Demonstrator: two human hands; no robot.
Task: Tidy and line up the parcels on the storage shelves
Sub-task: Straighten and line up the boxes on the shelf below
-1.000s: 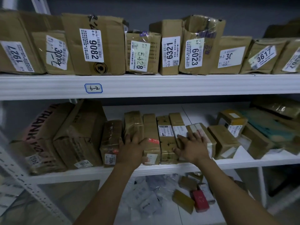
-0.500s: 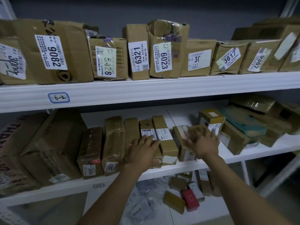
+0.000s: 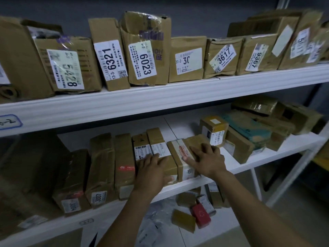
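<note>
A row of taped brown parcels stands on the middle shelf [image 3: 277, 145]. My left hand [image 3: 153, 169] lies flat with straight fingers on two narrow parcels with white labels [image 3: 156, 139]. My right hand [image 3: 207, 160] rests with spread fingers on the parcel with a red-printed label [image 3: 178, 150] and the brown parcel behind it [image 3: 195, 139]. To the left stand the parcels marked 3007 [image 3: 101, 168] and 3004 [image 3: 71, 182].
The upper shelf [image 3: 160, 98] carries labelled boxes such as 6321 [image 3: 108, 54] and 6023 [image 3: 145, 49]. A loose heap with a teal parcel [image 3: 249, 129] fills the middle shelf's right end. Small packets, one red [image 3: 201, 215], lie on the bottom shelf.
The view has swung right. My right hand has come down from hovering onto the red-labelled parcel, and my left hand has shifted right onto the white-labelled parcels.
</note>
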